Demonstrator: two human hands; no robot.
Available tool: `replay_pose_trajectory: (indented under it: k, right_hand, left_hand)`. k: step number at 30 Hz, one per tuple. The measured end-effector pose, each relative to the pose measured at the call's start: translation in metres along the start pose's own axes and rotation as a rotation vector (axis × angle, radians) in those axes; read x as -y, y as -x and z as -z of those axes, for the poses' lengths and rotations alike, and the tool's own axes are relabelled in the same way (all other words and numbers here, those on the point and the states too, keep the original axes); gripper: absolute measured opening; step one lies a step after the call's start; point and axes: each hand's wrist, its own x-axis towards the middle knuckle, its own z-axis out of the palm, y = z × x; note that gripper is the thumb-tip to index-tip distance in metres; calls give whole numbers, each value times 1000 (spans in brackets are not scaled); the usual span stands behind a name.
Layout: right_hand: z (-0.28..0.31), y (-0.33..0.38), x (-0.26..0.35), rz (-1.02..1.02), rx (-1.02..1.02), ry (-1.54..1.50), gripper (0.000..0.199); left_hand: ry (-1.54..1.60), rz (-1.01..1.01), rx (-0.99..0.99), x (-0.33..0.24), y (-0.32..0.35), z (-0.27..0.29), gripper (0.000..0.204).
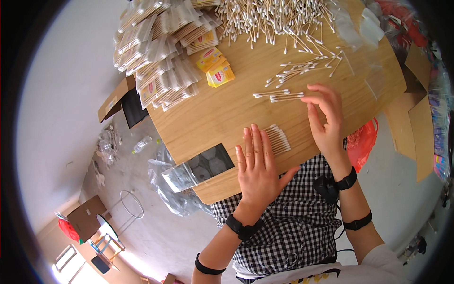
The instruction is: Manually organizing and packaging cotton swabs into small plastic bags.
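My left hand (257,173) lies flat near the table's front edge, fingers stretched out together and thumb spread to the right. Beside and partly under its fingers is a neat row of cotton swabs (279,139). Farther right, my right hand (329,116) hovers with fingers curved and thumb apart. Its fingertips are at the right end of a few cotton swabs (286,96) lying side by side; whether they touch is hard to tell. Beyond these, loose swabs (298,73) lie scattered, leading to a big heap of swabs (269,19) at the far side.
Filled clear packets of swabs (161,52) are stacked at the far left, with yellow cards (219,73) beside them. Clear plastic bags (198,168) lie over a dark rectangle at the near left edge. Right of the wooden table (189,123) stand a cardboard box (414,123) and red bag (363,144).
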Motion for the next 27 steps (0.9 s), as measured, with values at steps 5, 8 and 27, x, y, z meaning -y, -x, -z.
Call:
replay_pose_trajectory:
  k: [5,8,27]
  right_hand:
    - [4,23,10,-32,126,-276,21]
    - [5,32,5,13,234,-282,21]
    - [0,30,5,76,205,-220,19]
  left_hand:
    - [-73,26,49,-1,0,-11,111]
    - [-86,25,42,0,1,-14,112]
    - [-83,9,6,1,0,-17,112]
